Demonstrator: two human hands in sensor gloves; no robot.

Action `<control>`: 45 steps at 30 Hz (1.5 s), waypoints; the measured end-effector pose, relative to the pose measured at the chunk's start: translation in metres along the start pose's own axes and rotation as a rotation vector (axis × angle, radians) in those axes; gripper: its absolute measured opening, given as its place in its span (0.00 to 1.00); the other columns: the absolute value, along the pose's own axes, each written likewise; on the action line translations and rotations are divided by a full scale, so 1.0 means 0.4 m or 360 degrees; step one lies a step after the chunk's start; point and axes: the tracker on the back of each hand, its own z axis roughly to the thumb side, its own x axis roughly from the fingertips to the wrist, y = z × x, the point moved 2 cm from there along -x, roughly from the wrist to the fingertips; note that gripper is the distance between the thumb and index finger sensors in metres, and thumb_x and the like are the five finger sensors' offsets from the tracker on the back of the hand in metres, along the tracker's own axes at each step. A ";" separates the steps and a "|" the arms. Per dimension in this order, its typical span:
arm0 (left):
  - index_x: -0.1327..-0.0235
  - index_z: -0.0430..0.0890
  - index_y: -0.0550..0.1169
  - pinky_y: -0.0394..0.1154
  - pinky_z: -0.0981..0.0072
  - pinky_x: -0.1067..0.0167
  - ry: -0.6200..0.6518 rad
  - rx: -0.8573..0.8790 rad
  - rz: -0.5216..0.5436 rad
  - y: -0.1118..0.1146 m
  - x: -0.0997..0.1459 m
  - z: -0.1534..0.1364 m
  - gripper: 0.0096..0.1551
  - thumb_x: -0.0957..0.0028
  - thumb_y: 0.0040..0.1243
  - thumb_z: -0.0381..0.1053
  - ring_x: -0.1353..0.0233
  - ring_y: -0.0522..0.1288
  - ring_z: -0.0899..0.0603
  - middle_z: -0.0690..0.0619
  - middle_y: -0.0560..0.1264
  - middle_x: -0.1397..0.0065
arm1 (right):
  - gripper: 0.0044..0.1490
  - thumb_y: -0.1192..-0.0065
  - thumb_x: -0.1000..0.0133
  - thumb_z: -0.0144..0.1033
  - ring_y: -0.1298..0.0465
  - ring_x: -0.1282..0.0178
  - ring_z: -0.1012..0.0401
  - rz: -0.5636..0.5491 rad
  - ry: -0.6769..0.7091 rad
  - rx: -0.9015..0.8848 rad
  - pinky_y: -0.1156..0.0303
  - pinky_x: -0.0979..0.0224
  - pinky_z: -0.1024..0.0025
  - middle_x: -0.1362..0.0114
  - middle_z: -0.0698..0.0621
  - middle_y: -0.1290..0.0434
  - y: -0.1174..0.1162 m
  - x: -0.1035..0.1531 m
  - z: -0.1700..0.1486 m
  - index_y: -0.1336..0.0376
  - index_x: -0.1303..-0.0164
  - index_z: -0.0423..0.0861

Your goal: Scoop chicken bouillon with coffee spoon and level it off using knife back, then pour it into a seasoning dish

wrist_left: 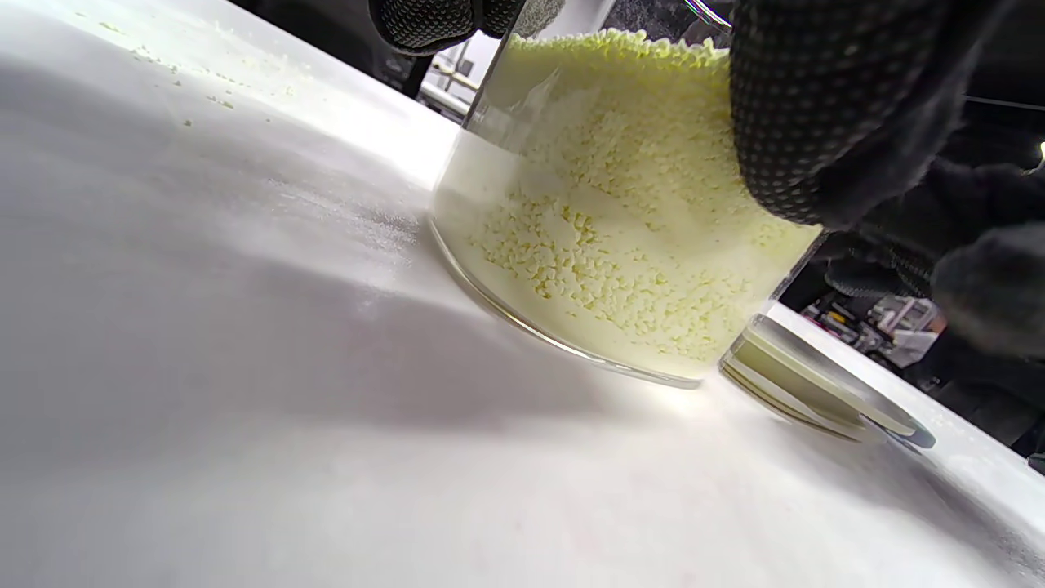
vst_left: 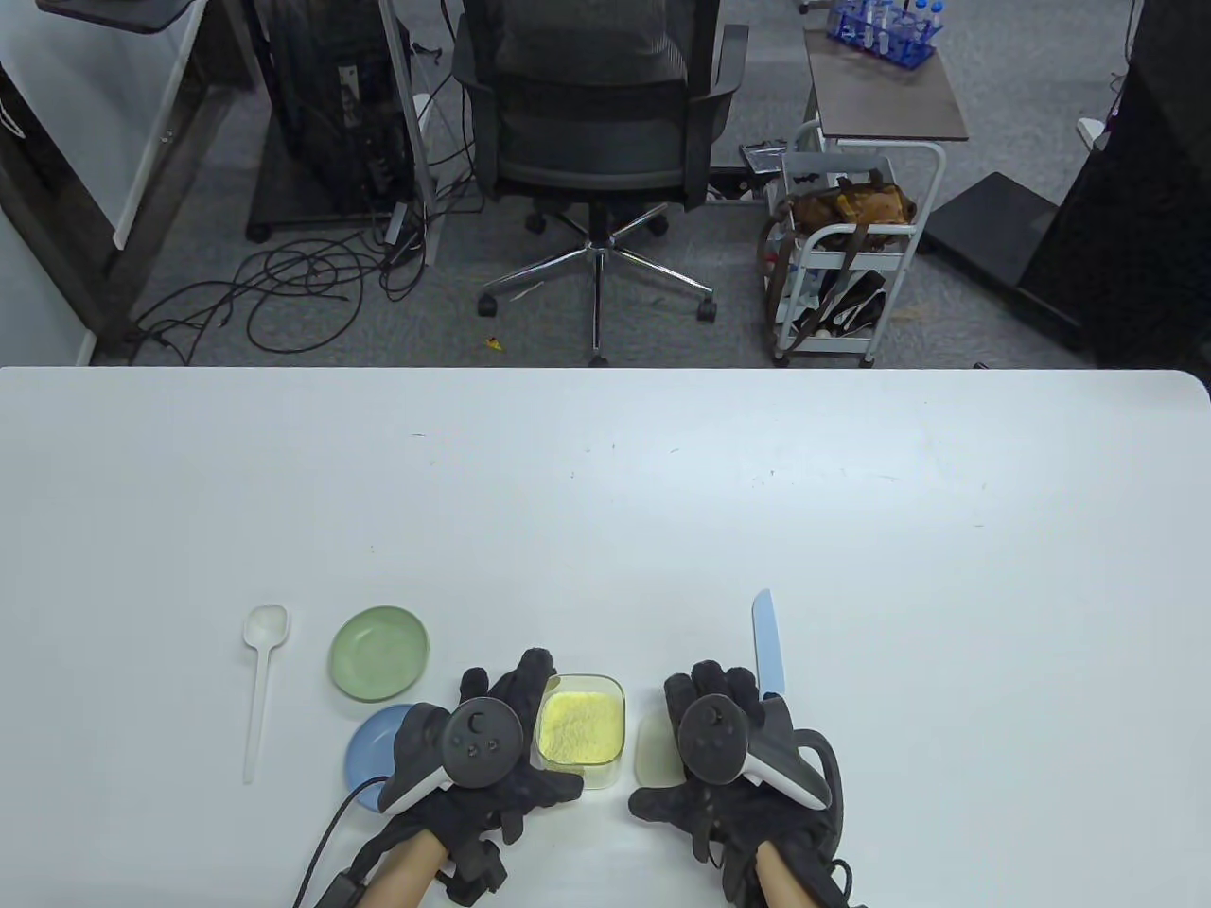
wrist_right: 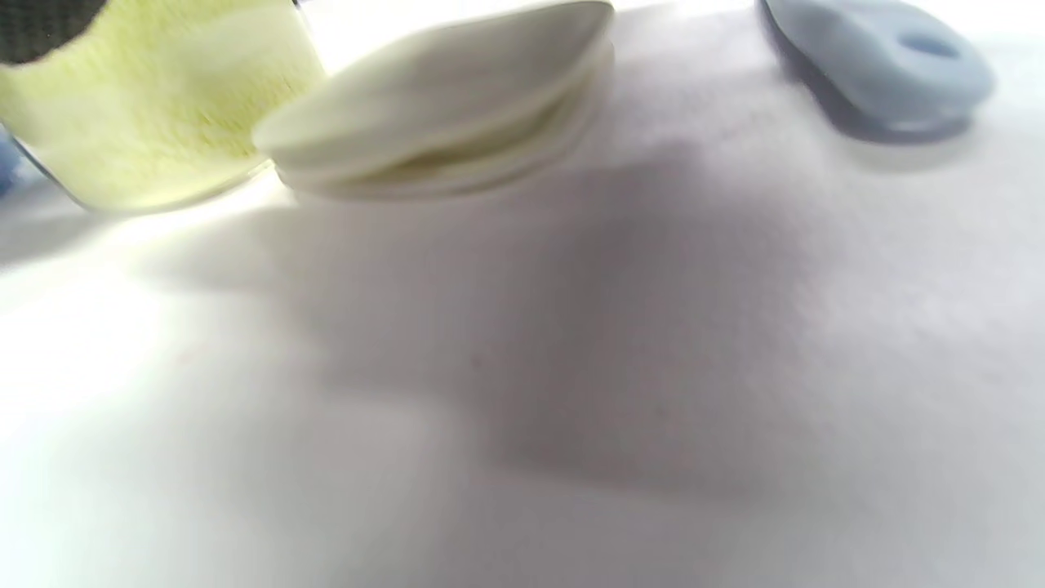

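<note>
Two gloved hands at the bouillon container, lid off beside it

Both hands come in from the near edge of the white bench, palms down, each with a tracker strapped to its back. The left hand lies against the left side of the clear glass container of yellow chicken bouillon; its fingers reach along the far-left corner and its thumb crosses the near edge, so they curl round the glass and grip it. In the left wrist view a dotted fingertip presses the container wall. The right hand rests on the pale lid, which lies flat on the bench just right of the container; most of that hand's fingers are spread and relaxed over the lid, thumb stretched out to the left near the bench, clamped on nothing.

A blue knife lies just beside the right hand, blade pointing far, its handle end on the bench. To the left lie a green seasoning dish, a blue dish partly under the left hand, and a white coffee spoon farthest left, bowl at the far end, untouched.
</note>
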 end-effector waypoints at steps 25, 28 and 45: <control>0.24 0.40 0.50 0.68 0.48 0.36 -0.1001 -0.0162 0.0198 -0.332 0.237 -0.434 0.65 0.64 0.74 0.63 0.38 0.78 0.45 0.39 0.67 0.27 | 0.69 0.40 0.54 0.71 0.80 0.20 0.42 -0.0159 0.0202 -0.0309 0.81 0.25 0.33 0.22 0.47 0.85 -0.015 0.017 -0.001 0.79 0.29 0.54; 0.25 0.41 0.54 0.70 0.49 0.39 -0.1247 -0.0220 0.0067 -0.313 0.257 -0.505 0.61 0.63 0.74 0.62 0.42 0.79 0.46 0.39 0.70 0.30 | 0.69 0.40 0.54 0.71 0.80 0.20 0.42 -0.0171 0.0205 -0.0304 0.81 0.25 0.33 0.22 0.47 0.85 -0.011 0.024 -0.002 0.79 0.29 0.54; 0.50 0.47 0.80 0.75 0.53 0.50 -0.1558 -0.0208 0.0113 -0.262 0.235 -0.608 0.32 0.64 0.72 0.61 0.62 0.82 0.52 0.44 0.80 0.53 | 0.68 0.39 0.54 0.70 0.77 0.20 0.40 -0.0380 0.0158 -0.0323 0.79 0.25 0.33 0.20 0.46 0.81 0.040 0.083 -0.008 0.77 0.28 0.53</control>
